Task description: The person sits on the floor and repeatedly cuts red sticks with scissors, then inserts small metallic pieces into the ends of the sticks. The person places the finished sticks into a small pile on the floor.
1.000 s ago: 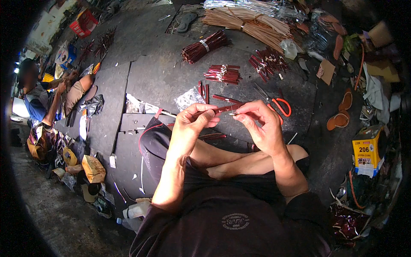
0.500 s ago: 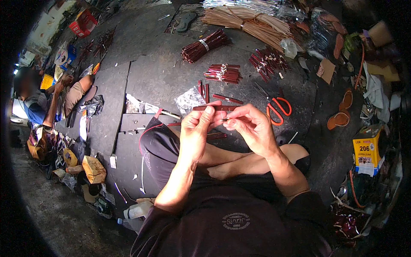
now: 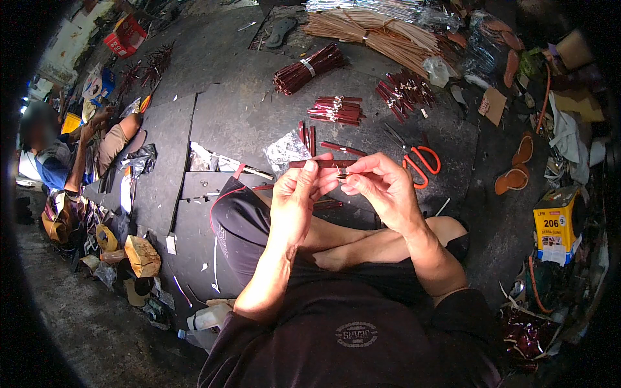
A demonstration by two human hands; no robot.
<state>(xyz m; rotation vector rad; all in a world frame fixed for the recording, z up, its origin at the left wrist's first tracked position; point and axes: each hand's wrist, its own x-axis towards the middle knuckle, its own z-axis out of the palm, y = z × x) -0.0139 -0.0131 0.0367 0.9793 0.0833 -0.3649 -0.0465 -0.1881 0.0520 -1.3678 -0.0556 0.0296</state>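
My left hand [image 3: 292,202] is closed, its thumb pressing a short dark red strap [image 3: 323,164] that lies crosswise over the fingers. My right hand [image 3: 387,194] pinches a small dark, shiny piece [image 3: 342,175] just below the strap's right part; its exact kind is too small to tell. Beyond my hands a loose red strap [image 3: 343,149] lies on the dark floor mat. A clear plastic bag [image 3: 284,152] is to its left. Scissors with orange handles [image 3: 422,169] rest to the right of my right hand.
Bundles of red straps [image 3: 336,110] and a tied dark red bundle [image 3: 310,69] lie farther out, near long tan strips [image 3: 375,37]. Brown soles [image 3: 515,169] and a yellow box [image 3: 555,226] are at right. Another person [image 3: 58,145] sits at far left.
The small piece in my right fingers has risen slightly and turned beside the strap. My left hand has shifted a little to the left with the strap.
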